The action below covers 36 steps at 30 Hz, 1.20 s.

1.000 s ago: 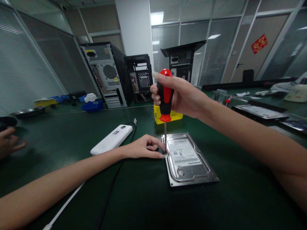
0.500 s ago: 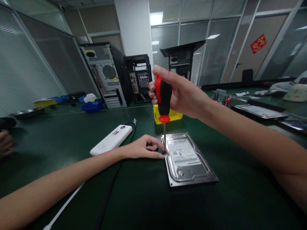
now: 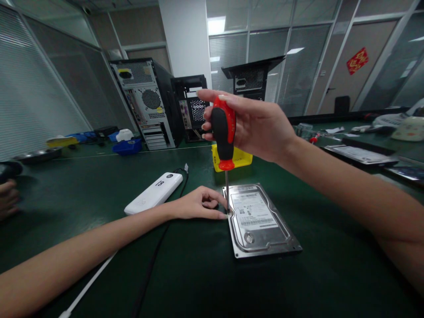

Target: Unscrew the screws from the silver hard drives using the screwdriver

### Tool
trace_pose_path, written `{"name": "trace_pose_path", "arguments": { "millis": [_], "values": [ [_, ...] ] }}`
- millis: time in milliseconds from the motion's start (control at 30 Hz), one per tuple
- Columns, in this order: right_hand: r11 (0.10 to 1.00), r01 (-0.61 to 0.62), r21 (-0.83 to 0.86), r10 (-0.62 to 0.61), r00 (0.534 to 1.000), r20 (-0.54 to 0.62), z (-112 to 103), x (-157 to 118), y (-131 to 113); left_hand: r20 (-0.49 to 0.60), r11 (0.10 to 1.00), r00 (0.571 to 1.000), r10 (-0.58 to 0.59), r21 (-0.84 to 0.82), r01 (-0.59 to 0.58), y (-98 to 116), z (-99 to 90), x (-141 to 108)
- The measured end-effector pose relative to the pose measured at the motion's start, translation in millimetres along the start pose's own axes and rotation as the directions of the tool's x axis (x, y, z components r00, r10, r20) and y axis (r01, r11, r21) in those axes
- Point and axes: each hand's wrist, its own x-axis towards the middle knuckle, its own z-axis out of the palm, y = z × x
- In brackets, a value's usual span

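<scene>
A silver hard drive (image 3: pixel 253 216) with a white label lies flat on the green table. My right hand (image 3: pixel 260 121) grips a red-and-black screwdriver (image 3: pixel 224 132) by its handle, with the thumb near the top and the index finger extended past it. The screwdriver stands almost upright, its tip at the drive's left edge. Low beside that edge, my left hand (image 3: pixel 200 203) has thumb and index fingertips close together, touching the drive around the screwdriver tip. Any screw under the tip is too small to make out.
A white power bank (image 3: pixel 154 193) and black cable (image 3: pixel 155 260) lie left. Behind the drive sits a yellow bin (image 3: pixel 241 160). Computer cases (image 3: pixel 150 104) stand at the back. Another drive (image 3: pixel 361 153) lies right; another person's hand (image 3: pixel 8 198) shows far left.
My right hand has turned the screwdriver handle, so its red stripe now faces right. Its index finger has stretched leftward. My left hand and the hard drive stay in place.
</scene>
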Motion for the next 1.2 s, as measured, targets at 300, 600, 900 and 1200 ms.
{"name": "trace_pose_path", "arguments": {
  "millis": [300,600,900,1200],
  "values": [
    [0.998,0.035,-0.043,-0.039,0.993,-0.113,1,5,10,0.007,1.000,1.000,-0.016,0.006,0.016,3,-0.7,-1],
    [0.999,-0.017,0.044,0.015,0.999,0.051,-2,1,2,0.001,1.000,1.000,0.015,0.015,-0.015,0,0.3,0],
    [0.997,0.038,0.063,-0.034,0.998,-0.055,-1,5,13,0.003,1.000,1.000,0.003,0.009,-0.003,2,-0.3,0],
    [1.000,-0.016,0.025,0.018,0.994,-0.105,2,4,7,-0.016,1.000,1.000,0.013,0.013,-0.013,1,0.5,0]
  ]
}}
